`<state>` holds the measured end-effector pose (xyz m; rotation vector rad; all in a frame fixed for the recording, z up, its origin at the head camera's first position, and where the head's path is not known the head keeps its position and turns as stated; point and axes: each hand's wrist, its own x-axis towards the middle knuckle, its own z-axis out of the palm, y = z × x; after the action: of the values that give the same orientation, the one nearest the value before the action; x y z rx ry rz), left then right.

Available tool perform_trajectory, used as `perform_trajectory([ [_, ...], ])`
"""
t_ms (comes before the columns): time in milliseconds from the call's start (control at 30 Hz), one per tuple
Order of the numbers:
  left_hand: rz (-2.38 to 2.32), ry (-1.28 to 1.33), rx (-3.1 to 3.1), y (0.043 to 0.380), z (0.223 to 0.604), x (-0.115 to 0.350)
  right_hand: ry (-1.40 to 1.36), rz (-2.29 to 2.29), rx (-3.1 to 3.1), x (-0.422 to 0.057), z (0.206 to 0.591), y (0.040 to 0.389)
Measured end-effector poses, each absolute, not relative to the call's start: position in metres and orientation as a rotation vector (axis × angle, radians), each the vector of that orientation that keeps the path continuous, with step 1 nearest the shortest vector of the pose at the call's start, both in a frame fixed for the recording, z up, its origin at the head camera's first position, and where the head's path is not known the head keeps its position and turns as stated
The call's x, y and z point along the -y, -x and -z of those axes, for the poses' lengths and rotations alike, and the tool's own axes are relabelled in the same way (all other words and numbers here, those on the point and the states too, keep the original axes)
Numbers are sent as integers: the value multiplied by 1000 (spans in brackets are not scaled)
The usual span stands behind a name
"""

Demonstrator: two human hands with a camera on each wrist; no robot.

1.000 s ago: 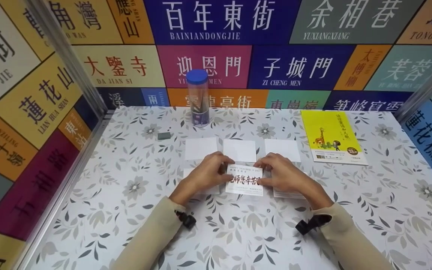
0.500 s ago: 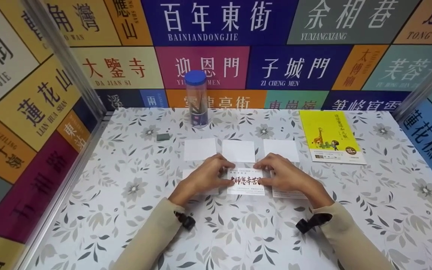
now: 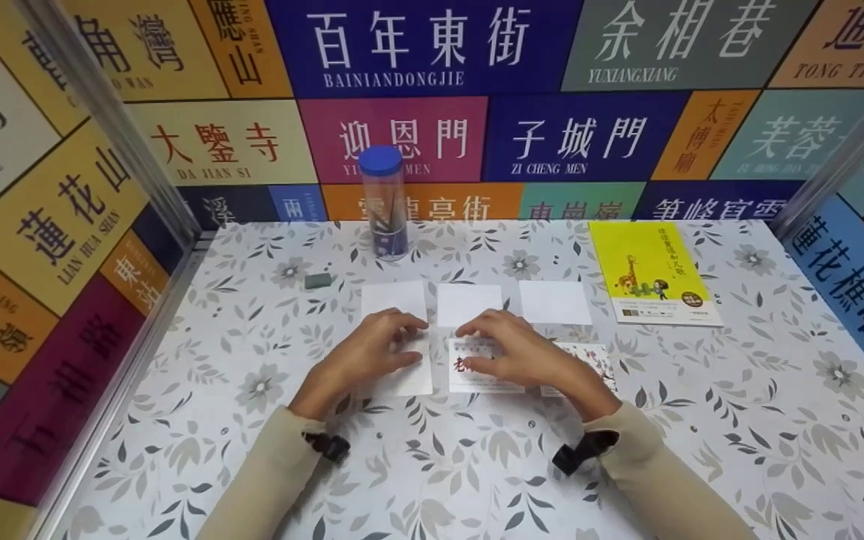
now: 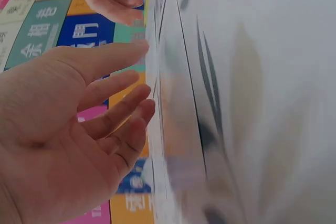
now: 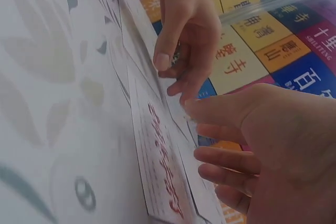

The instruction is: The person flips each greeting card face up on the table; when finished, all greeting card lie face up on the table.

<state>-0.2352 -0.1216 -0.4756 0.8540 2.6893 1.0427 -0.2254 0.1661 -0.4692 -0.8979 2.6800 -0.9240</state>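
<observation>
A white card with red Chinese writing (image 3: pixel 486 386) lies on the table in the middle of the front row. My right hand (image 3: pixel 518 352) hovers over it, partly covering the writing, its loosely bent fingers holding nothing. Over the blank white card (image 3: pixel 408 381) at the front left is my left hand (image 3: pixel 372 349). In the left wrist view, the left hand (image 4: pixel 68 124) has a free palm, with thumb and fingers apart. The right wrist view shows the right hand (image 5: pixel 268 145) beside the written card (image 5: pixel 160 166). A card with a reddish flecked print (image 3: pixel 598 364) sits partly beneath my right wrist.
Behind the hands is a row of blank white cards (image 3: pixel 469 304). A small grey-green block (image 3: pixel 318 280) and a clear tube with a blue lid (image 3: pixel 385 206) stand farther back left. A yellow book (image 3: pixel 646 262) lies back right, near the sign-covered wall (image 3: pixel 394 139).
Both hands have let go of the written card's sides and moved left. The card stays on the table, and more of the flecked card at the right now shows.
</observation>
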Motion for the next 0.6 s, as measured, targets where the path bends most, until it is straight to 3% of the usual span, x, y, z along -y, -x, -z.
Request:
perform_trajectory([
  [400, -1034, -809, -2704, 228, 477, 160, 989, 840, -2629, -94, 472, 221],
  [600, -794, -609, -2707, 216, 468, 178, 978, 753, -2648, -77, 475, 222],
])
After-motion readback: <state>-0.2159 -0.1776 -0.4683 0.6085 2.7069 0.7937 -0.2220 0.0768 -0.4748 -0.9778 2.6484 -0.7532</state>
